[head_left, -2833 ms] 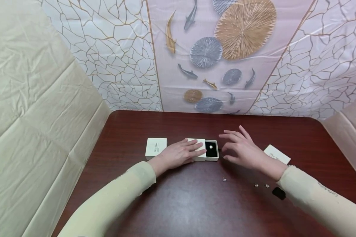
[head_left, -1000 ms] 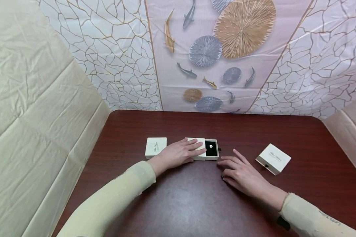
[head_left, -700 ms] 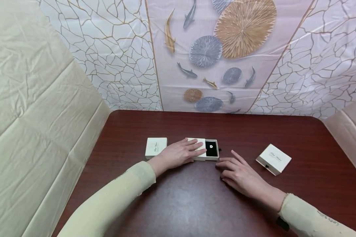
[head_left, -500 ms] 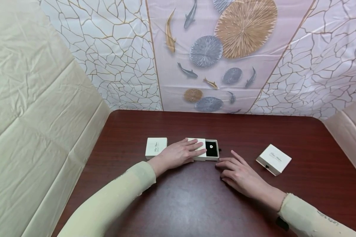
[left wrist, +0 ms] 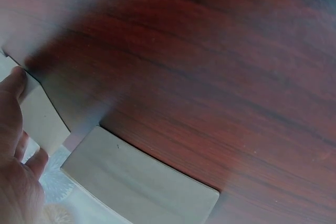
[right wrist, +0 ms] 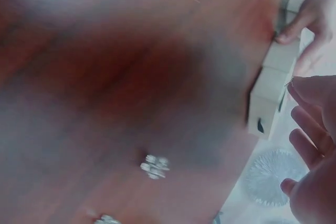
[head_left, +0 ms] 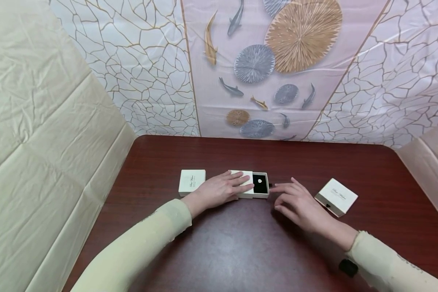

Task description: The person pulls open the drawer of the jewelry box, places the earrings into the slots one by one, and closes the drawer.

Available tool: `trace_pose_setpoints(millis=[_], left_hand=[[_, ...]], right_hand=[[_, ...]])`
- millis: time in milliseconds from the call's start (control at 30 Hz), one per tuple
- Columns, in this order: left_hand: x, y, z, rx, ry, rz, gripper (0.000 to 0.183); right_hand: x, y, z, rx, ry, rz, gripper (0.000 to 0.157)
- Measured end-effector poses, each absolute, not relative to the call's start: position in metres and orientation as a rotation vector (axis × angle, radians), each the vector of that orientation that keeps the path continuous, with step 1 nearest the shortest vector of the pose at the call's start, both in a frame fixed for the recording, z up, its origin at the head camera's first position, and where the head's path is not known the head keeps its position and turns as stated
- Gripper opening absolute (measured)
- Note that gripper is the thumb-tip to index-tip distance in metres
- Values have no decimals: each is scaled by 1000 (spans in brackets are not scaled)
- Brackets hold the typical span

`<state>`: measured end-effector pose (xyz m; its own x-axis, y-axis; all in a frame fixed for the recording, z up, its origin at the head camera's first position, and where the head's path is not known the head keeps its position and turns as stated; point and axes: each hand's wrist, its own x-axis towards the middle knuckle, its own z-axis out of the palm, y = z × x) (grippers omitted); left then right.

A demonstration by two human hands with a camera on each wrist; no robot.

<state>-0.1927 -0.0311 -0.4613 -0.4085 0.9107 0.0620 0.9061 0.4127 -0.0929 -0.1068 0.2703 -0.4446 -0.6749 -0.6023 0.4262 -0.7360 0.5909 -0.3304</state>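
My left hand point(head_left: 224, 188) holds a small white jewelry box point(head_left: 245, 194), thumb at its near side and fingers over its top. Its drawer point(head_left: 267, 190) is pulled out to the right, showing a black insert point(head_left: 256, 189) with one flower-like stud earring point(head_left: 260, 181) on it. My right hand point(head_left: 299, 205) is just right of the drawer, fingers bent. In the right wrist view, thumb and forefinger pinch a tiny thin earring point(right wrist: 289, 83). Two sparkling earrings point(right wrist: 155, 166) lie on the table below; my right arm hides them from the head view.
A closed white lettered box point(head_left: 192, 181) stands left of my left hand. Another one point(head_left: 337, 196), turned at an angle, stands right of my right hand. By my right sleeve is a black pad-like piece point(head_left: 348, 267). A patterned cloth point(head_left: 255, 101) hangs behind the dark red table.
My right hand came down to the table over the nearest loose earring, then rose toward the drawer; that spot now shows no earring. My left hand and the drawer have stayed put.
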Motion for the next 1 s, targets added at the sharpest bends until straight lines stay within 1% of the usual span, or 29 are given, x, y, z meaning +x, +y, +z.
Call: trace_pose_setpoints(millis=[167, 433, 733, 1000], left_hand=[[-193, -31, -461, -1651, -2556, 57, 57], [-192, -30, -461, -1647, -2552, 74, 57], [-192, -31, -460, -1646, -2556, 74, 58], [-192, -31, -459, -1645, -2559, 83, 58]], right_hand=[[-116, 267, -435, 1041, -2582, 760, 23], [-140, 263, -427, 957, -2711, 870, 17], [-163, 256, -431, 957, -2806, 878, 15], [-174, 249, -438, 939, -2884, 845, 13]])
